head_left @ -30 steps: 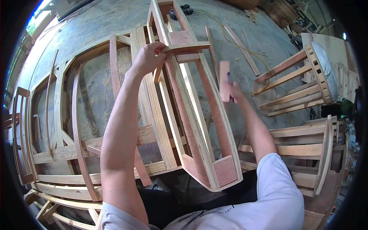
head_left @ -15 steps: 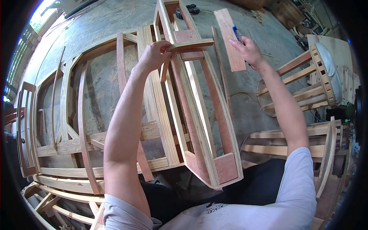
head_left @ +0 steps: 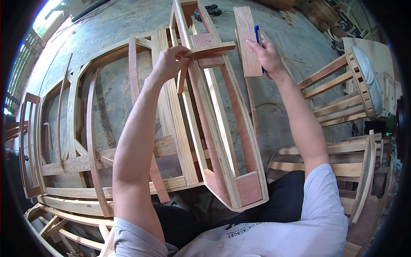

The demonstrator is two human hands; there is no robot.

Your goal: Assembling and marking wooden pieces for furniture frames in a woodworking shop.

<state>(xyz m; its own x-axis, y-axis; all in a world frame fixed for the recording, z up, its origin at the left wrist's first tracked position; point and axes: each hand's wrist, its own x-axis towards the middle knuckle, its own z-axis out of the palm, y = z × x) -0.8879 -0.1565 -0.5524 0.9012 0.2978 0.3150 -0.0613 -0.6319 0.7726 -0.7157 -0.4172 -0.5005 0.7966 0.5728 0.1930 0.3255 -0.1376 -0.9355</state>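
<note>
A long narrow wooden frame (head_left: 235, 188) with plywood sides stretches away in front of me. Across its far part lies a short wooden strip (head_left: 214, 49). My left hand (head_left: 170, 63) pinches the strip's left end, where another short piece of wood (head_left: 182, 79) hangs down by the frame's side. To the right of the frame, my right hand (head_left: 270, 60) is closed around the edge of a thin flat board (head_left: 248, 43). A pen with a blue cap (head_left: 257, 33) is in the same hand, lying against the board's right edge.
A large slatted wooden frame (head_left: 98, 154) fills the left side, with loose strips across it. A round stool with a pale top (head_left: 367, 81) lies on its side at right. Curved slatted woodwork (head_left: 342, 167) stands near right. A dark power tool (head_left: 207, 12) rests on the floor (head_left: 282, 19).
My right hand has shifted left and slightly nearer with the board and pen; the board now stands straighter and closer to the long frame. My left hand keeps its pinch on the strip.
</note>
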